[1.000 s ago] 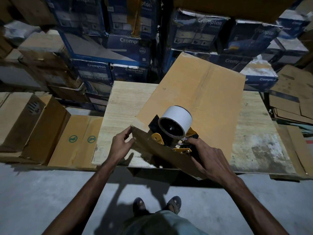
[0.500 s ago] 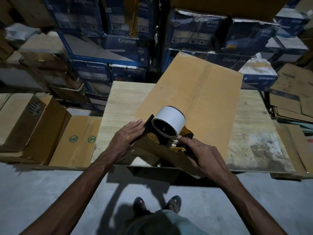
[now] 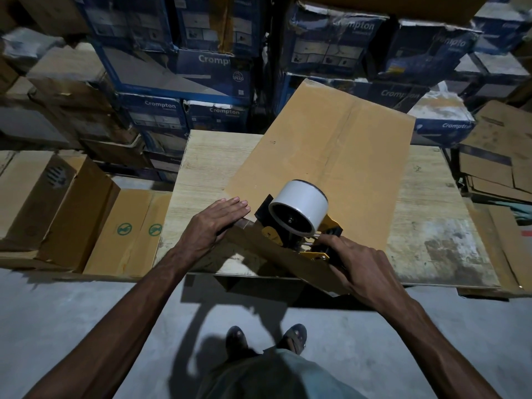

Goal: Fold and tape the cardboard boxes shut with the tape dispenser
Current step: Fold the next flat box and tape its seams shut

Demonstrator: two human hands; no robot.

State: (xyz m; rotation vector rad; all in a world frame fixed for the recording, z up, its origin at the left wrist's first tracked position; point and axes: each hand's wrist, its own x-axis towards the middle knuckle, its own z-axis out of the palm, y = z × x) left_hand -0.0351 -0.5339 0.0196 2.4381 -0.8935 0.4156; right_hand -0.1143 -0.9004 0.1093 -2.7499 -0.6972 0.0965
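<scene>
A flattened brown cardboard box (image 3: 331, 151) lies slanted across the wooden table (image 3: 201, 174), its near flap hanging over the front edge. A black and yellow tape dispenser (image 3: 296, 214) with a large white tape roll stands on the box's near end. My right hand (image 3: 354, 257) grips the dispenser's handle. My left hand (image 3: 216, 223) lies flat with straight fingers, pressing down on the box's near left corner, just left of the dispenser.
Stacks of blue printed cartons (image 3: 184, 67) rise behind the table. Brown cartons (image 3: 51, 203) and a flat box (image 3: 129, 231) sit at the left. Flattened cardboard (image 3: 495, 162) is piled at the right. My feet (image 3: 267, 338) stand on the grey concrete floor.
My left hand has gone from pinching the box's corner to lying flat on top of it, pressing the flap down. The dispenser stays in my right hand and has shifted little.
</scene>
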